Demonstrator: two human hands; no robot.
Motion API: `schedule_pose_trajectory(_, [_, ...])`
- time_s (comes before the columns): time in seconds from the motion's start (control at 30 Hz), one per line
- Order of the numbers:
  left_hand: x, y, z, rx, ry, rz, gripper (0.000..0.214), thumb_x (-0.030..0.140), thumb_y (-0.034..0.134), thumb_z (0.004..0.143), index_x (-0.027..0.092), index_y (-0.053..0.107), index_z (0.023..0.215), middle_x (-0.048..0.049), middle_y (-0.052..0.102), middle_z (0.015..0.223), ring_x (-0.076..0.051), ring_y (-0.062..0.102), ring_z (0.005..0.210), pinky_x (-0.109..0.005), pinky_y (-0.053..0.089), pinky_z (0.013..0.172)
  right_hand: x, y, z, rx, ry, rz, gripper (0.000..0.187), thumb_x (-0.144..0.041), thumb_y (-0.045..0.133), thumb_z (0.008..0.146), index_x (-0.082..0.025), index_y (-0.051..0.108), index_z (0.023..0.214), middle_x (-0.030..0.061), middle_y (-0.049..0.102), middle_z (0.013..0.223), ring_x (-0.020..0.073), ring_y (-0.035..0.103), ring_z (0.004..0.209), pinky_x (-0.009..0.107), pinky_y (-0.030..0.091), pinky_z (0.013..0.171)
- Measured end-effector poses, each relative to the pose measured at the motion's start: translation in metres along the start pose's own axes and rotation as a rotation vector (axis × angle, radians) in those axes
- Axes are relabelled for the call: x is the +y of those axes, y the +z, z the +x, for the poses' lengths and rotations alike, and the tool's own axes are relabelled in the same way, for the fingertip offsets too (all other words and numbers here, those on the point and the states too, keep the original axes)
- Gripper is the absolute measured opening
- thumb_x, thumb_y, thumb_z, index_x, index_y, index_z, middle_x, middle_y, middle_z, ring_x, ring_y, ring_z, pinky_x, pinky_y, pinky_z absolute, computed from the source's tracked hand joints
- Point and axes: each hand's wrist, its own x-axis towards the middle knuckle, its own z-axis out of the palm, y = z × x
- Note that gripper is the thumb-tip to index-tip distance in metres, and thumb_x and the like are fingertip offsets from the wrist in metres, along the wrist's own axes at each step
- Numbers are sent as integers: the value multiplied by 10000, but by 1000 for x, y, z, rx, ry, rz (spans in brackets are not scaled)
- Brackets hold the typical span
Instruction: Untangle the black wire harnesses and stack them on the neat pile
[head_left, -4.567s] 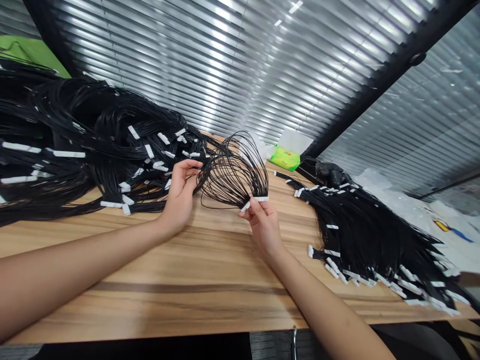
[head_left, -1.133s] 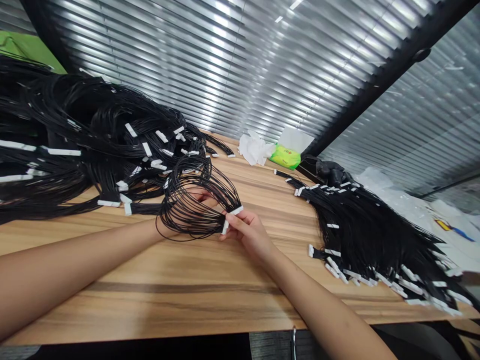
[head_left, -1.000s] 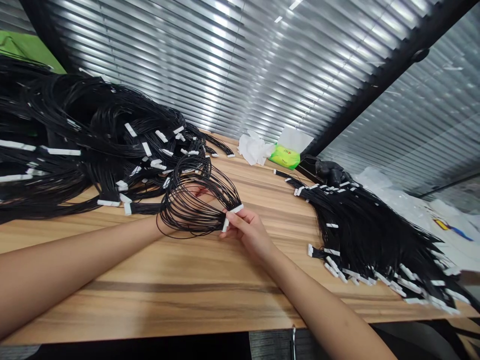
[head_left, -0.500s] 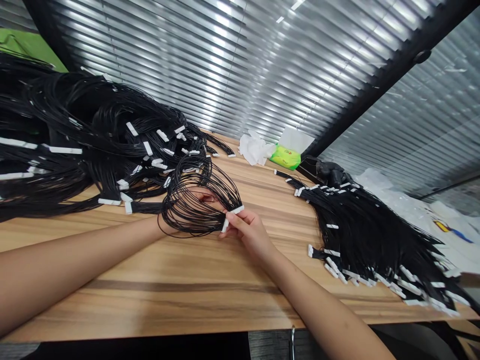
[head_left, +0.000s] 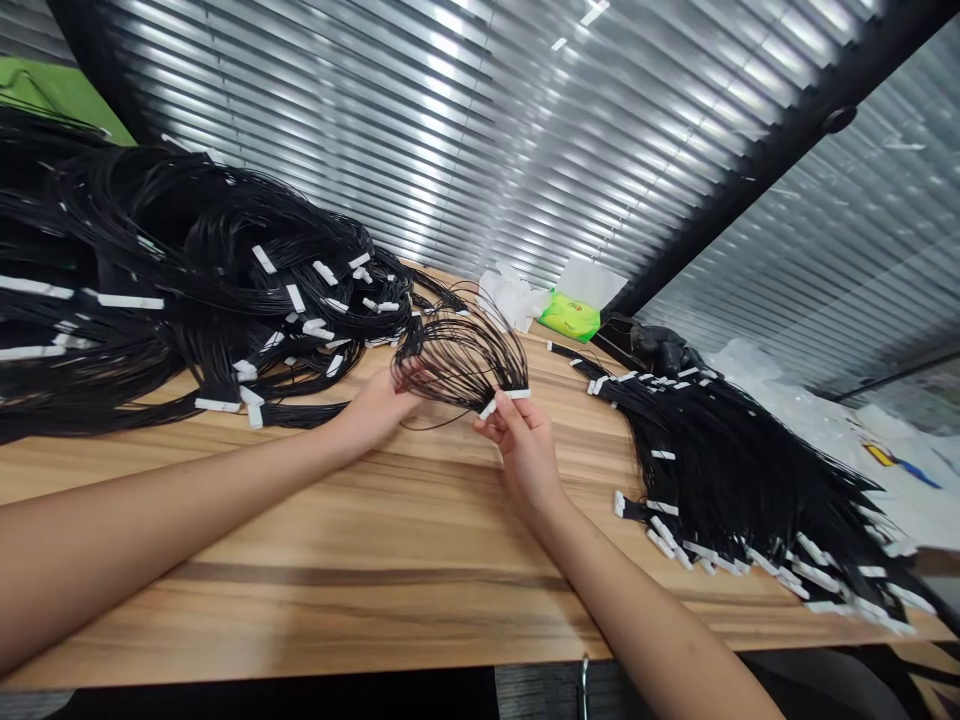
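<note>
A looped wire harness (head_left: 457, 350) of many thin black wires hangs between my hands above the table. My right hand (head_left: 525, 445) pinches the white connector (head_left: 517, 394) at its near right end between thumb and fingers. On the left side of the loop, my left hand (head_left: 386, 400) is closed around the wires, its fingertips partly covered by them. The wires fan out and arch upward between the two hands.
A large heap of black wire harnesses (head_left: 187, 230) with white connectors fills the left. Another pile of harnesses (head_left: 742, 470) lies at the right. Behind are crumpled tissue (head_left: 510, 298), a green tissue pack (head_left: 568, 316) and metal blinds (head_left: 420, 120). The wooden tabletop (head_left: 315, 580) ends in front of me.
Both hands have moved right and slightly away from me with the harness. The loop is spread wider and arches more, and the left hand shows more clearly.
</note>
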Motion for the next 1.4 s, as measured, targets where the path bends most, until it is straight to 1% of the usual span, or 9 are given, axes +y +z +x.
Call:
schedule_pose_trajectory(0.13, [11,-3,-4,88,-76,-149,186,217,686,714,157,658,888,22,557,732,-4,268,417,-159,226,385,-2,-3,4,66,-58,1,168,-329,716,725,-165,681,742,-30,624,608,88,588,562,239,541,658])
schedule_pose_trajectory(0.33, [13,-6,0,276,16,-187,301,212,644,723,199,573,1016,49,518,691,-37,372,469,-177,325,469,-2,0,-1,55,-86,-105,196,-362,696,739,-166,683,750,-13,626,642,109,590,593,276,545,680])
schedule_pose_trajectory(0.43, [12,-7,-1,224,60,-62,191,257,619,748,188,584,922,65,400,582,-58,318,463,-189,255,443,-3,2,-3,47,-107,-158,213,-381,687,742,-169,684,746,-2,631,655,124,593,612,300,551,690])
schedule_pose_trajectory(0.53, [15,-6,-10,209,208,145,116,264,614,759,196,573,844,72,291,540,-78,255,467,-215,196,443,-3,2,-4,58,-112,-188,233,-401,682,739,-168,686,753,3,636,656,129,591,607,318,551,697])
schedule_pose_trajectory(0.7, [21,-5,-27,112,562,533,37,210,567,801,207,595,825,56,330,561,-100,308,511,-248,276,525,-1,2,-5,35,-110,-178,210,-378,681,749,-170,696,765,-4,632,644,126,593,616,303,545,694])
schedule_pose_trajectory(0.8, [21,-3,-28,-9,701,822,53,252,615,815,211,648,813,22,499,660,-122,461,642,-274,363,662,-2,4,-6,31,-103,-193,203,-371,684,749,-168,694,754,-4,634,637,126,593,612,293,539,684])
schedule_pose_trajectory(0.93, [17,-3,-21,-91,716,1055,152,328,582,858,251,705,903,-24,606,885,-162,550,848,-308,390,780,-3,7,-8,17,-71,-224,222,-390,694,731,-168,690,744,-1,642,640,127,594,598,292,536,683])
schedule_pose_trajectory(1.2, [16,-5,-21,-90,694,1121,192,333,551,884,265,699,985,-25,614,881,-153,561,833,-288,393,755,-2,7,-7,-4,-25,-219,240,-414,699,718,-174,682,722,0,643,649,127,603,595,297,551,683])
schedule_pose_trajectory(1.4, [17,-4,-20,-151,640,1161,180,333,524,896,224,667,905,-32,620,919,-167,562,862,-300,389,772,-2,7,-6,-13,-29,-266,246,-419,701,713,-176,695,750,-2,642,628,132,589,585,310,552,678])
